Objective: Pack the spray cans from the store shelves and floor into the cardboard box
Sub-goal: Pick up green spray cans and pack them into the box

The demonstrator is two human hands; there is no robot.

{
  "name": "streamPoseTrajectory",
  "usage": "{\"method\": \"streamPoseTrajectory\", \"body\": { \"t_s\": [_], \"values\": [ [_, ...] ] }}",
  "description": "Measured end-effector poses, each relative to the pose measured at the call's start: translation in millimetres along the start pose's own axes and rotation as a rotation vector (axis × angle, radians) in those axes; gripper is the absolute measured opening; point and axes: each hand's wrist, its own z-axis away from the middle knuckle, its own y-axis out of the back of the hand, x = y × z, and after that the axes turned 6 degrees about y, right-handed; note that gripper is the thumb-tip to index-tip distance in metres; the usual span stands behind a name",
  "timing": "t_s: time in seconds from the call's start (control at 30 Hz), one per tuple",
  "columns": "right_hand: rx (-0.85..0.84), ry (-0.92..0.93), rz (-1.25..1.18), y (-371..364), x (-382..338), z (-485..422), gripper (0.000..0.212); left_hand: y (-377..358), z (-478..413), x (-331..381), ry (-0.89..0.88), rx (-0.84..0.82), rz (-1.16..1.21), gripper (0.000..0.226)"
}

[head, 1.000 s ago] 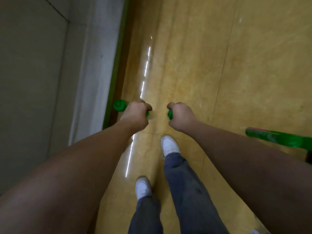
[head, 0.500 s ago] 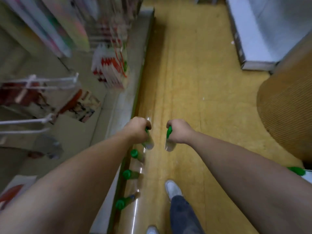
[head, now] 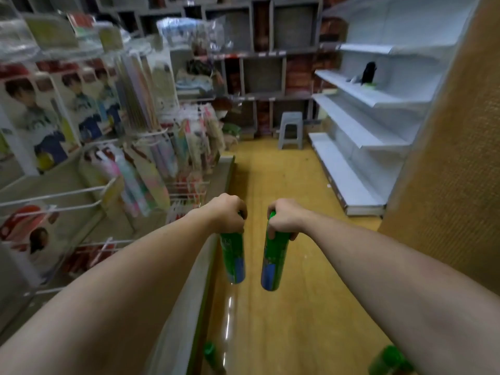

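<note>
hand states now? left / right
Left hand: closed on a green spray can.
Right hand: closed on another green spray can.

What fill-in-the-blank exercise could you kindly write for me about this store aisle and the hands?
The left hand grips a tall metal spray can whose colour is ___.
The right hand grips a matching second can, so ___ cans are held.
The grey plastic stool stands at the aisle's ___ end.
A third can rests on the yellow ___.
Missing: green; two; far; floor.
</note>
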Motion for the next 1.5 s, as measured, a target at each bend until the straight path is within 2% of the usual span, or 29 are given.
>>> {"method": "streamPoseTrajectory", "body": {
  "t_s": [0.2, 0.47, 0.73, 0.9, 1.1, 1.37, 1.5],
  "values": [
    [0.048, -0.021, -0.006, 89, 16, 43, 0.035, 51, 5, 90, -0.045, -0.004, -0.004, 0.033],
    [0.242, -0.062, 0.039, 181, 84, 115, 0.035, 72, -2, 220, -0.223, 0.007, -0.012, 0.034],
    [0.413, -0.288, 0.021, 236, 159, 188, 0.038, 67, -6, 346, -0.496, 0.001, -0.036, 0.034],
    [0.478, -0.474, -0.028, 247, 202, 234, 0.040, 50, -4, 417, -0.694, -0.091, -0.067, 0.027],
    [0.612, -0.743, -0.087, 241, 237, 308, 0.038, 17, 15, 496, -0.974, -0.135, -0.213, 0.032],
    [0.780, -1.108, -0.155, 187, 248, 421, 0.041, -44, 85, 565, -1.357, -0.255, -0.292, 0.035],
    [0.821, -1.273, -0.172, 149, 235, 475, 0.044, -70, 139, 582, -1.514, -0.325, -0.334, 0.027]
  ]
}}
